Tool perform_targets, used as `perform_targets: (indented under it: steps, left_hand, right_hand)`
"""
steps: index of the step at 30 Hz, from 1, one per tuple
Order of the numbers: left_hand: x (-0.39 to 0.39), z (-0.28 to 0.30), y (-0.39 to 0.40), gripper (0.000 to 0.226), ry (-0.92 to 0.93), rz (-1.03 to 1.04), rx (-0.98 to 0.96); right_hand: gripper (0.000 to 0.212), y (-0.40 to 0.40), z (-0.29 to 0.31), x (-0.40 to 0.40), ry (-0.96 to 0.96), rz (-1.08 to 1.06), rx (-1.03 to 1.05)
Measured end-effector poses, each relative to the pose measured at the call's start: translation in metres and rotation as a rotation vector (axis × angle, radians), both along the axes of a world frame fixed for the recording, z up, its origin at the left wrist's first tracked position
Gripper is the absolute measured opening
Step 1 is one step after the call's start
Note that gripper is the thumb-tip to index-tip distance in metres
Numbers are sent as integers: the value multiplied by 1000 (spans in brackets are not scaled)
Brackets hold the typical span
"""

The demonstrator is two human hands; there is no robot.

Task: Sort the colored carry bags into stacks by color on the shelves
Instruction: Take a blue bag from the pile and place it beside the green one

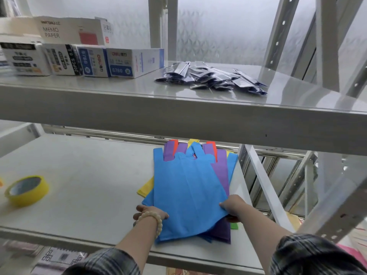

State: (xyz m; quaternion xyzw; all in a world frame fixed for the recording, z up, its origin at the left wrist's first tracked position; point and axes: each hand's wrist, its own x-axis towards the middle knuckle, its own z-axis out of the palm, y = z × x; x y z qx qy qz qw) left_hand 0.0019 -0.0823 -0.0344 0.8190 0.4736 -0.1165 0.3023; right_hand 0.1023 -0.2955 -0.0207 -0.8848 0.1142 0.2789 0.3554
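Carry bags (190, 187) mixed in one pile on lower shelf (89, 175); top blue bag (186, 195) pinched at near edge by left hand (151, 213) and right hand (234, 208); purple, yellow, orange beneath; no color stacks started; sorting barely begun.

A flat blue non-woven carry bag (188, 187) tops a fanned pile of purple (220, 171), yellow (146, 188) and orange-handled bags, handles pointing away from the hands.
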Motion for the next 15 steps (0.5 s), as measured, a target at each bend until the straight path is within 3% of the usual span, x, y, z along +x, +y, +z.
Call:
perform_targets:
  steps: [2,9,15]
  left_hand:
    - [-1,-2,5,89,45,10,-15]
    - [4,11,-2,105,-80,-54,-8]
    - [7,6,8,101,-96,9,-117]
  right_hand:
    - [11,0,4,0,42,-44,82]
    - [6,11,8,1,86,-101,240]
    - [6,11,15,-3,204,-116,353]
